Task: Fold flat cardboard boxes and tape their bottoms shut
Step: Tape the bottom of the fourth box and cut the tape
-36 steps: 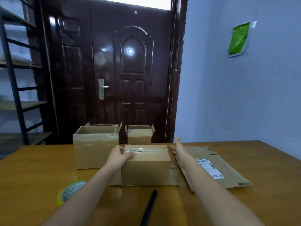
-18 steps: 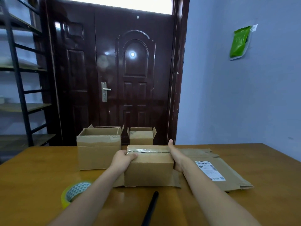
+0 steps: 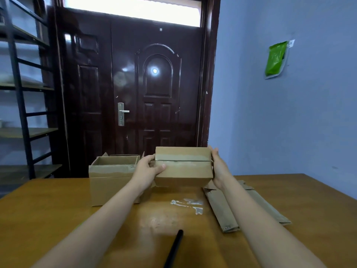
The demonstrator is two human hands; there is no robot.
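Both hands are on the taped box [image 3: 183,165], which is up off the bench [image 3: 58,213] with its taped seam turned toward the camera. The left hand [image 3: 147,169] grips the box's left end, thumb hooked across the front face over the tape. The right hand [image 3: 218,167] clasps the right end, fingers wrapping its far edge. An open box [image 3: 112,182] stands just left; flat cardboard [image 3: 224,209] lies under the right forearm.
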